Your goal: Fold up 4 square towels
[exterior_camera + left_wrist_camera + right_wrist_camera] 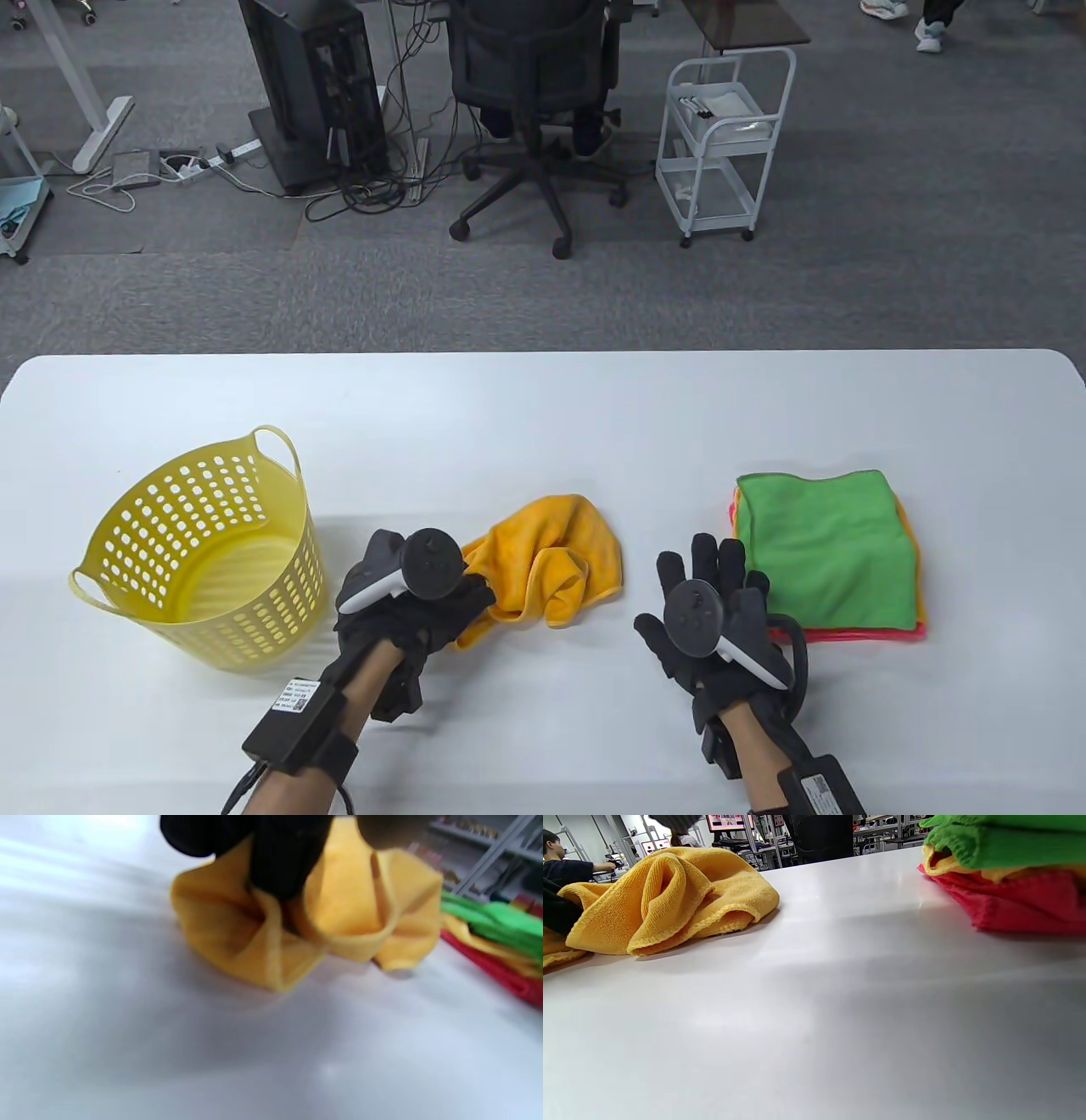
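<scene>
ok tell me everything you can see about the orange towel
The orange towel is a fuzzy microfibre-looking cloth with a stitched hem, lying crumpled and unfolded on the white table, bunched into loose humps and folds. It sits between the yellow basket and the towel stack, touching neither. The left hand grips its near-left edge, fingers pinching into a fold. The right hand is clear of it.
</scene>
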A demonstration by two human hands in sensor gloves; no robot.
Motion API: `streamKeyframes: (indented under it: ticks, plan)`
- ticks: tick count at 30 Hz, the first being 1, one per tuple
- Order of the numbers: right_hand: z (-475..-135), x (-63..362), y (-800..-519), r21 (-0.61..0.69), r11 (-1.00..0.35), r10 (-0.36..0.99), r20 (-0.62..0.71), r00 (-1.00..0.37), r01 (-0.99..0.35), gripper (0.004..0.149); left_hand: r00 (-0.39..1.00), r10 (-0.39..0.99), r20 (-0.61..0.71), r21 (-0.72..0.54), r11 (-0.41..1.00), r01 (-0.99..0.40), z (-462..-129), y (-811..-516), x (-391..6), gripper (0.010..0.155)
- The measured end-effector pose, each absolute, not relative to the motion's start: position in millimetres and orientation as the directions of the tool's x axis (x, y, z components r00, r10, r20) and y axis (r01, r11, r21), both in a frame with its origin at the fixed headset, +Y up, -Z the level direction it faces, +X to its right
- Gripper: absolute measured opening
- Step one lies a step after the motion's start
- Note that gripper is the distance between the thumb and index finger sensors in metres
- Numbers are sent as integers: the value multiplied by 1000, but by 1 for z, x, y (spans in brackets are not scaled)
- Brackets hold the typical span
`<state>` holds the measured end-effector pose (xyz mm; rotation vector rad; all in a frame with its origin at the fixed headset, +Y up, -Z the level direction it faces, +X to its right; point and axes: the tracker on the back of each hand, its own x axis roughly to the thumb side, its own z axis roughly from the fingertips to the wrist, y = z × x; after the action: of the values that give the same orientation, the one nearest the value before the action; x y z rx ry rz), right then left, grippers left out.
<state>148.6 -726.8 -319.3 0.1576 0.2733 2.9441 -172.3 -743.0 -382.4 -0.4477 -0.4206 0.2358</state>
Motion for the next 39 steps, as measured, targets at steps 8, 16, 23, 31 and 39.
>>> streamKeyframes:
  ticks: [8, 16, 23, 31, 39]
  plan:
    - [-321, 150, -728, 203, -964, 190, 75, -979, -172, 80, 891, 338, 303, -380, 900, -213, -374, -710, -184, 57]
    - [-321, 148, -728, 196, -966, 192, 92, -977, -171, 80, 869, 355, 346, -274, 923, -268, -374, -692, -145, 57]
    - [-319, 149, -725, 182, -966, 202, 99, -974, -182, 80, 911, 173, 374, -331, 943, -43, -380, -718, -118, 59]
    - [-319, 148, -725, 185, -966, 202, 103, -974, -181, 80, 932, 2, 364, -352, 926, 135, -380, -737, -103, 64]
    - [-318, 148, -725, 182, -965, 207, 102, -973, -186, 80, 944, -55, 324, -268, 952, 147, -385, -741, -103, 41]
